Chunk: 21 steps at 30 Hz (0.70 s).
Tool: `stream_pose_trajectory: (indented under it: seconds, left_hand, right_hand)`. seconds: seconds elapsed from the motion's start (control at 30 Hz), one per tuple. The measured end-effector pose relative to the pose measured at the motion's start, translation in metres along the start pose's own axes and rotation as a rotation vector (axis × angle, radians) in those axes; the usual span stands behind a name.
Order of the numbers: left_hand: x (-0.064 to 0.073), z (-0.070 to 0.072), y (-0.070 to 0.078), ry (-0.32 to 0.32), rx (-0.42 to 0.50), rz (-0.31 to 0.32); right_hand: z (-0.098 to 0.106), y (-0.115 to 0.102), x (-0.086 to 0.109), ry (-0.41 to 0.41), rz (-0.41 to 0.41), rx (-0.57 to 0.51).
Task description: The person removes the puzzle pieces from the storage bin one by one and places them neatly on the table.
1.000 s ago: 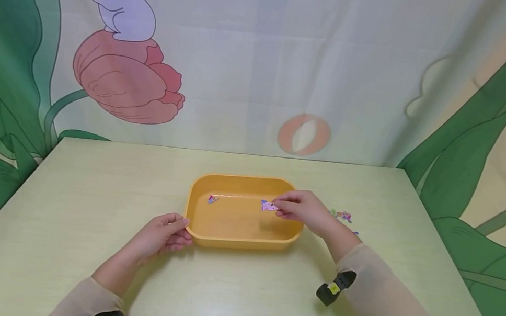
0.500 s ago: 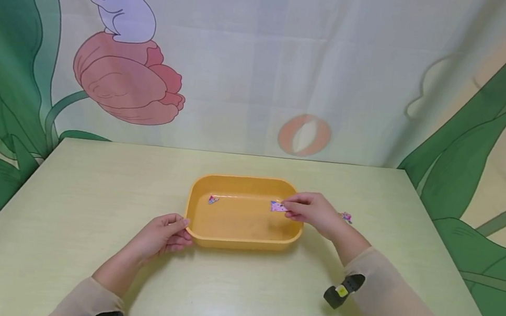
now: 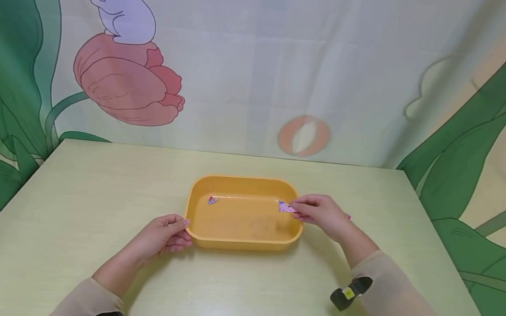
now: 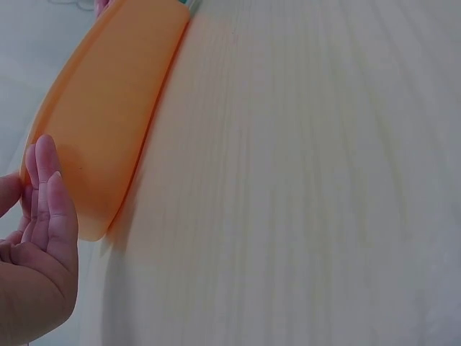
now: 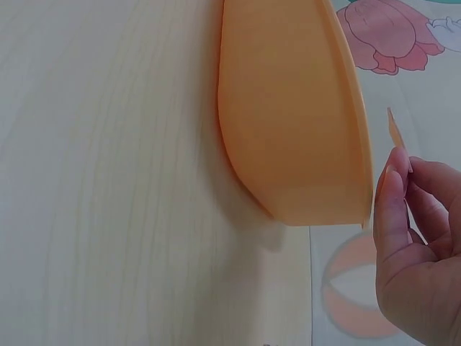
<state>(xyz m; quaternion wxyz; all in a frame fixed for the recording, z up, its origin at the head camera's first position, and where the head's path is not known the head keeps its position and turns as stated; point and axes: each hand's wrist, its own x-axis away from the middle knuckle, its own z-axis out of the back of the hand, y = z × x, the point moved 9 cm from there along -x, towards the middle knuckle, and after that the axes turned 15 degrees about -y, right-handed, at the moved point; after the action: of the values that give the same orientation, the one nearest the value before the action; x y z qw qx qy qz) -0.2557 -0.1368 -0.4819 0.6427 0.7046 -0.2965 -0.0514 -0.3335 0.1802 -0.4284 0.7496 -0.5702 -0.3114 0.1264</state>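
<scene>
A yellow-orange plastic tray [image 3: 240, 225] sits mid-table. My left hand [image 3: 160, 234] grips its near left corner, thumb over the rim and fingers along the outer wall; the left wrist view shows those fingers [image 4: 54, 209] against the side. Over the tray's right end, my right hand [image 3: 319, 214] pinches a thin flat piece [image 3: 285, 207] with a pink-purple print between thumb and fingers. Seen almost edge-on in the right wrist view, this flat piece [image 5: 395, 132] stands above the rim. One small colourful flat piece [image 3: 213, 200] lies inside the tray at the left.
Beyond my right wrist a bit of another pink printed piece [image 3: 348, 216] shows, mostly hidden by the arm. The pale wooden table [image 3: 236, 293] reaches back to a cartoon-printed curtain [image 3: 227, 60]. Each wrist wears a black strap camera [image 3: 350, 293].
My right hand has drifted right with the printed piece, from over the tray's right-centre to its right end, covering more of the pieces behind. The left hand and tray stay put.
</scene>
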Motion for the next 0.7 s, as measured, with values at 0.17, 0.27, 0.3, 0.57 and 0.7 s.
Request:
stream_pose_trajectory:
  seconds: [0.17, 0.27, 0.3, 0.57, 0.7]
  left_hand:
    - [0.000, 0.000, 0.000, -0.003, 0.001, -0.006]
    - [0.000, 0.000, 0.000, -0.003, 0.000, -0.008]
    - [0.000, 0.000, 0.000, -0.002, 0.000, -0.008]
    - [0.000, 0.001, -0.001, 0.004, -0.016, -0.004]
    - [0.000, 0.001, 0.000, 0.005, -0.020, -0.004]
  right_hand:
    - [0.005, 0.003, 0.003, 0.011, -0.016, 0.020]
    - [0.008, 0.004, 0.005, 0.016, -0.023, 0.026]
    - [0.009, 0.005, 0.006, 0.017, -0.025, 0.027]
    - [0.017, 0.008, 0.012, 0.034, -0.016, 0.011]
    - [0.022, 0.009, 0.014, 0.044, -0.013, 0.010]
